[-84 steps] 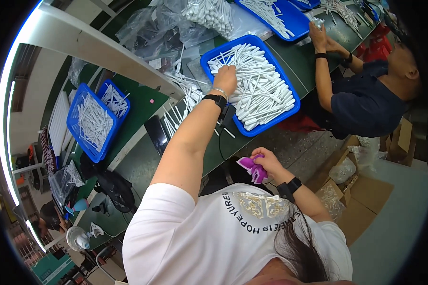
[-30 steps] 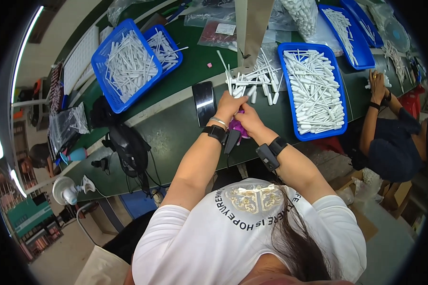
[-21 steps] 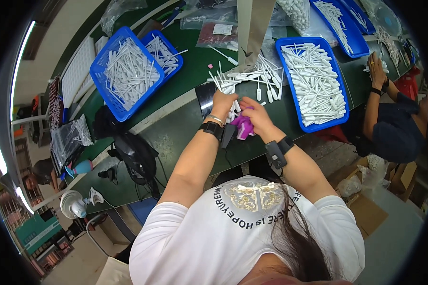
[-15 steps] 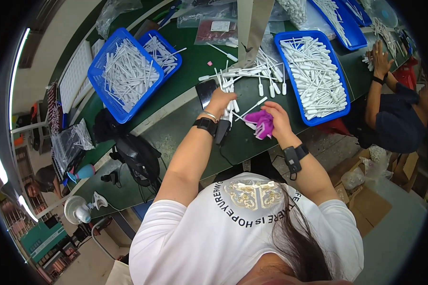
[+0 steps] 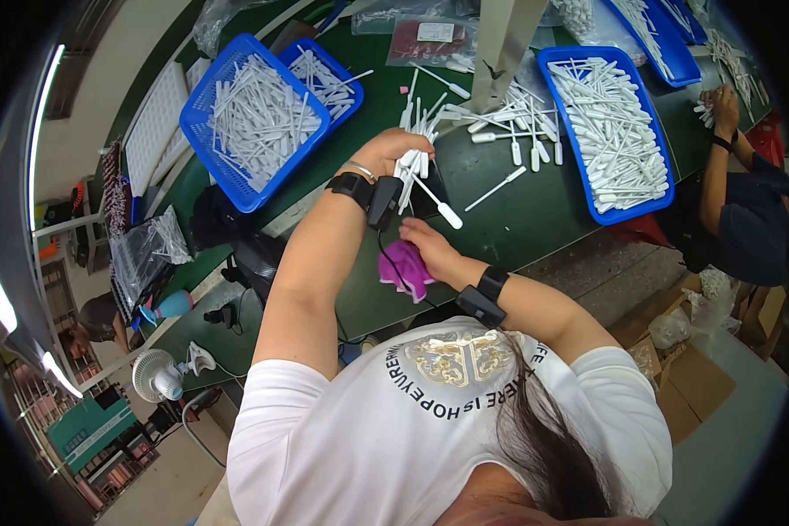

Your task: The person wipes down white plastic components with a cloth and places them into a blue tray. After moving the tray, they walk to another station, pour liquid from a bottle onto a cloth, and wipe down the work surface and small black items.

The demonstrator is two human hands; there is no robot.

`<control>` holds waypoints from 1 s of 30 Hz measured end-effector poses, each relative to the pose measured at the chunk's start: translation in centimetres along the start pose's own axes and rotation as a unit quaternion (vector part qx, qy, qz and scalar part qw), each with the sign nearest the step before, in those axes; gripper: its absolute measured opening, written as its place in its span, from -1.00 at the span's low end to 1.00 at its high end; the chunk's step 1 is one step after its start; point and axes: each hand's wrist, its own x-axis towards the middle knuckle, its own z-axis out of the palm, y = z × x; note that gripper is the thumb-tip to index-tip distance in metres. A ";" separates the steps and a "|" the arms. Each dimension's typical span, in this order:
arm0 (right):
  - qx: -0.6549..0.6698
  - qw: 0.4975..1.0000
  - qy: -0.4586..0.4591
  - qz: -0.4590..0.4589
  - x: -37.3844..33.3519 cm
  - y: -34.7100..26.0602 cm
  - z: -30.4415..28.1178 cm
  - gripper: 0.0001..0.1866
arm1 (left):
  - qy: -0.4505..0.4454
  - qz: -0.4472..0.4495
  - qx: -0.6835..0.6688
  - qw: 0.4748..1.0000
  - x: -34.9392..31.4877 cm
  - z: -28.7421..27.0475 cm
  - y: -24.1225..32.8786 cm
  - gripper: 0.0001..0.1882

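Clearly one cloth (image 5: 415,270), right hand (image 5: 432,250)

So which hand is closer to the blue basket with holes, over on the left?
Left. The left hand is right of the blue basket, apart from it, holding white sticks; the right hand is farther away, lower and further right, holding the purple thing.

The green bench (image 5: 517,223) is strewn with loose white droppers (image 5: 516,154) at one o'clock; a blue tray (image 5: 636,210) is set at two, a packet (image 5: 422,48) at twelve, a blue basket (image 5: 210,159) toward eleven, a black bag (image 5: 259,259) at nine.
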 end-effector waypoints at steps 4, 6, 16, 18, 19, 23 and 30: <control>-0.100 0.987 0.011 -0.128 0.4 0.0 -0.1 -0.75 | -0.011 0.006 -0.042 0.999 -2.8 -1.2 -0.9 -0.83; -0.138 0.978 0.000 -0.156 -0.9 -1.8 -1.6 -0.74 | -0.013 0.016 -0.061 0.998 -4.7 -1.5 -1.6 -0.83; -0.043 0.989 -0.088 -0.108 4.5 -10.6 0.4 -0.73 | -0.071 0.122 -0.319 0.937 -6.2 -5.2 0.1 -0.73; -0.061 0.984 -0.093 -0.139 7.8 -13.1 2.5 -0.74 | -0.072 0.152 -0.351 0.921 -6.9 -5.0 0.7 -0.70; -0.075 0.979 -0.095 -0.165 9.6 -14.2 3.9 -0.75 | -0.074 0.158 -0.366 0.914 -7.8 -4.9 0.5 -0.69; -0.177 0.966 -0.081 -0.169 14.9 -17.1 10.0 -0.73 | -0.082 0.177 -0.401 0.895 -12.3 -4.1 -2.3 -0.66; -0.600 0.789 -0.054 -0.122 20.5 -16.6 18.6 -0.59 | -0.069 0.169 -0.431 0.884 -18.7 -5.6 -9.4 -0.66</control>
